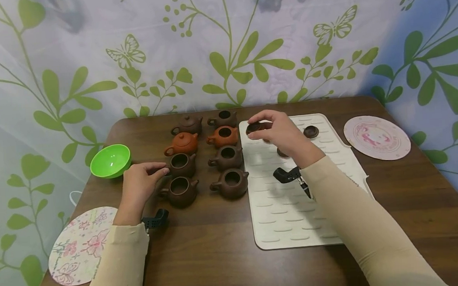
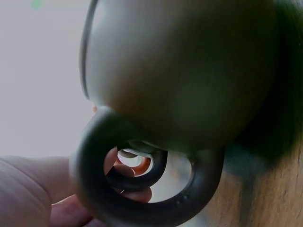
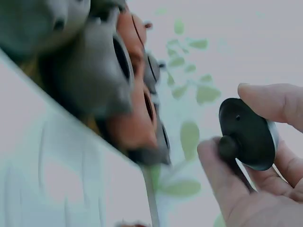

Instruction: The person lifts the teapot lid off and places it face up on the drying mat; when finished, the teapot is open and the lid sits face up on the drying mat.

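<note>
My right hand (image 1: 277, 133) holds a dark teapot lid (image 3: 248, 135) by its edge above the white mat, its knob and small vent hole showing in the right wrist view. My left hand (image 1: 141, 183) pinches the handle of a dark brown lidless teapot (image 1: 182, 165) in the left column. A nearer dark teapot (image 2: 180, 71) fills much of the left wrist view. Behind the gripped teapot stand an orange-brown teapot (image 1: 183, 143) and a dark teapot (image 1: 189, 125), both lidded. The right column holds several lidless teapots, among them an orange-brown one (image 1: 224, 136).
On the white ridged mat (image 1: 281, 218) lie a dark lid (image 1: 311, 132) and another lid (image 1: 282, 152) partly hidden by my right wrist. A green bowl (image 1: 110, 161) stands at the left. Round patterned placemats lie at left (image 1: 81, 246) and right (image 1: 377, 137).
</note>
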`<state>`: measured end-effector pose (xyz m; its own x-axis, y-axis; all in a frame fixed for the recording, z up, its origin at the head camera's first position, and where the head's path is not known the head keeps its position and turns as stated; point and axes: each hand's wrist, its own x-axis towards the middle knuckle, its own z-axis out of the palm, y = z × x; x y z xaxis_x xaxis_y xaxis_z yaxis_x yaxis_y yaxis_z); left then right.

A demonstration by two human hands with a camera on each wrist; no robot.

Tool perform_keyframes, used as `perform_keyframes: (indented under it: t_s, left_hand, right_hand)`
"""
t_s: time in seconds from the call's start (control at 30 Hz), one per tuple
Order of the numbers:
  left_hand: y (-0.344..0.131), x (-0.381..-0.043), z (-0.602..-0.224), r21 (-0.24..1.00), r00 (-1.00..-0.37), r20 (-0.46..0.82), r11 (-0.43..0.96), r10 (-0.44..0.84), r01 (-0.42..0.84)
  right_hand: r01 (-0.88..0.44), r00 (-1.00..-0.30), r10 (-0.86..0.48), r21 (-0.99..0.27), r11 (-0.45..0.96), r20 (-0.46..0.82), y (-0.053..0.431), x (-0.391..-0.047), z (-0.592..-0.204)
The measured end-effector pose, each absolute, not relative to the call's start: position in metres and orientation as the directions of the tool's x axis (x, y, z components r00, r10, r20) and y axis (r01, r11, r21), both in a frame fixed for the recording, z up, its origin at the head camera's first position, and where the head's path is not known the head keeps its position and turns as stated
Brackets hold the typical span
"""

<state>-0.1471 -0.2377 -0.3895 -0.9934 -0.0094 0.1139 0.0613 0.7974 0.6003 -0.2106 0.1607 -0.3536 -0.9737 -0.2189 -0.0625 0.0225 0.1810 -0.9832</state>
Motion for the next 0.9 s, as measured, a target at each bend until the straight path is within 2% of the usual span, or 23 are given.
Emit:
perform_keyframes:
  t_s: [0.2,0.43,0.7,0.9]
  left_hand:
    - [-0.238,-0.148,-0.389,0.610,-0.995,0.101,0.791,-0.015,0.050]
    - [-0.238,-0.148,-0.390,0.614,-0.996,0.087,0.788,-0.013,0.043]
    - [-0.238,-0.148,-0.389,0.617,-0.996,0.091,0.786,-0.010,0.049]
    - [-0.238,-0.148,-0.390,0.623,-0.997,0.074,0.782,-0.016,0.034]
  right_hand:
    - [0.032,-0.997,-0.062,-0.971,0.237,-0.048,0.211,-0.202,-0.367]
    - [0.103,-0.994,0.073,-0.958,0.268,-0.087,0.255,-0.186,-0.382]
    - [0.176,-0.984,0.067,-0.852,0.494,-0.165,0.278,-0.176,-0.397]
    - [0.133,-0.991,0.069,-0.812,0.568,-0.114,0.279,-0.177,-0.406]
